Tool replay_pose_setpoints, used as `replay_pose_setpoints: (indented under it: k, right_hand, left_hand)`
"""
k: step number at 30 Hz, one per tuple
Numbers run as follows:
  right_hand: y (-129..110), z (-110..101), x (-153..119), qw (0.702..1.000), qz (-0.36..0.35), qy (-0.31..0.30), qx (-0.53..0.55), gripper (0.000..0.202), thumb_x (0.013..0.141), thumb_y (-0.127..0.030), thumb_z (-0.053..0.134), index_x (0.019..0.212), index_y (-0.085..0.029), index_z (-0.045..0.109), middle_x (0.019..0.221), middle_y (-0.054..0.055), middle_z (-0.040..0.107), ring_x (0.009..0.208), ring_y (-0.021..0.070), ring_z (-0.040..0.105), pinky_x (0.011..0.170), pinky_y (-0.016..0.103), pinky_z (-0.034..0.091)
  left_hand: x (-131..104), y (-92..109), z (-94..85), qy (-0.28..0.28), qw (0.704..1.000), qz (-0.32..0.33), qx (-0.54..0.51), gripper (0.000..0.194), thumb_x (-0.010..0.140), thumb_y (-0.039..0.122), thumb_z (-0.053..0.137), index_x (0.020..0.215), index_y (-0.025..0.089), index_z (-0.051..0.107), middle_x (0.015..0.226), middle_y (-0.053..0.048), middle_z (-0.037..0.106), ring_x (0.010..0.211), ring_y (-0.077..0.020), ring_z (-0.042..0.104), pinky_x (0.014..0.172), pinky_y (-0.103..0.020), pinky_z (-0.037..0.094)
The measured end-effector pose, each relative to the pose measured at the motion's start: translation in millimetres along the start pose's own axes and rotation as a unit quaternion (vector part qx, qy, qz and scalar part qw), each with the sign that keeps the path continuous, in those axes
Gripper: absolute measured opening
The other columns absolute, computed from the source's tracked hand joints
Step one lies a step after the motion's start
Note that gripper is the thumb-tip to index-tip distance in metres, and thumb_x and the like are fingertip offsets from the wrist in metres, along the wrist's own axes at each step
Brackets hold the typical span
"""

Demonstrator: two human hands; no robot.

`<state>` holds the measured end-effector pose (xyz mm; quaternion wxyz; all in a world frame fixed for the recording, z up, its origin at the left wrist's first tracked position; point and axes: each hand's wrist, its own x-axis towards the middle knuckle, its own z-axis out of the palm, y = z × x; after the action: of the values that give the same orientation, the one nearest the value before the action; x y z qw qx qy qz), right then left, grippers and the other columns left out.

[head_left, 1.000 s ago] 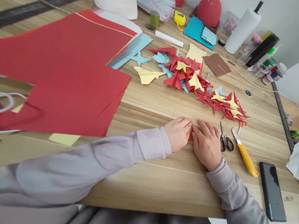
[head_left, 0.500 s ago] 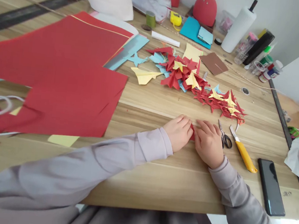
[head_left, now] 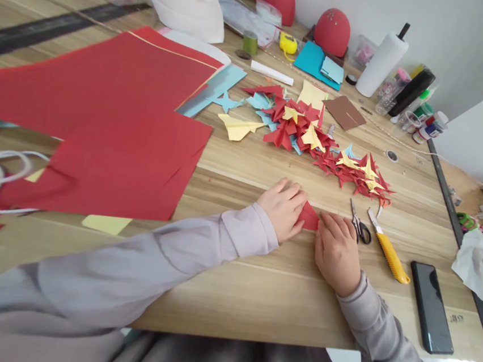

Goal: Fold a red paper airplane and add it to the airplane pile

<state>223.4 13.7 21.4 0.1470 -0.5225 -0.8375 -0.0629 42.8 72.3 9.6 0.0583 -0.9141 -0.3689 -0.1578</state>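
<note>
A small folded piece of red paper (head_left: 308, 216) lies on the wooden table between my hands, its visible part tapering to the right. My left hand (head_left: 282, 209) covers its left side, fingers together and pressing it down. At the right tip, my right hand (head_left: 338, 248) has its fingers curled and closed on the paper; the thumb's grip is partly hidden. Just right of that hand lie black-handled scissors (head_left: 360, 228) and a yellow utility knife (head_left: 390, 253). Beyond both hands spreads a pile of folded red, yellow and blue paper pieces (head_left: 300, 124).
Large red sheets (head_left: 119, 158) cover the left side, near a white cable (head_left: 1, 172). A phone (head_left: 432, 307) rests by the front right edge. At the back stand a tape measure (head_left: 287, 44), a white bottle (head_left: 381, 63) and several paint jars. A brown card (head_left: 344, 112) lies behind the pile.
My hands have moved apart, my right hand slightly right and down, so more of the red paper shows between them. The whole view has shifted a little.
</note>
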Motion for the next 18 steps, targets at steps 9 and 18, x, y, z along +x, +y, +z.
replay_pose_setpoints:
  k: [9, 18]
  right_hand:
    - [1.7, 7.2, 13.2, 0.998, -0.033, 0.018, 0.047, 0.032, 0.091, -0.017, 0.044, 0.119, -0.015, 0.058, 0.124, 0.013, 0.061, 0.114, 0.0241, 0.054, 0.099, 0.044, 0.04]
    - [5.6, 21.4, 56.1, 0.998, -0.057, -0.018, 0.025, 0.031, 0.091, -0.025, 0.045, 0.114, -0.011, 0.061, 0.124, 0.015, 0.061, 0.116, 0.0273, 0.051, 0.101, 0.046, 0.036]
  left_hand:
    - [2.1, -11.0, 9.0, 0.038, 0.995, -0.018, -0.088, 0.049, 0.081, 0.037, 0.054, 0.119, 0.008, 0.058, 0.13, -0.019, 0.052, 0.116, -0.032, 0.047, 0.1, -0.048, 0.035]
    - [6.3, -30.6, 14.1, 0.096, 0.965, -0.222, -0.097, 0.037, 0.08, 0.027, 0.052, 0.107, 0.005, 0.065, 0.126, -0.02, 0.057, 0.117, -0.0347, 0.049, 0.099, -0.052, 0.039]
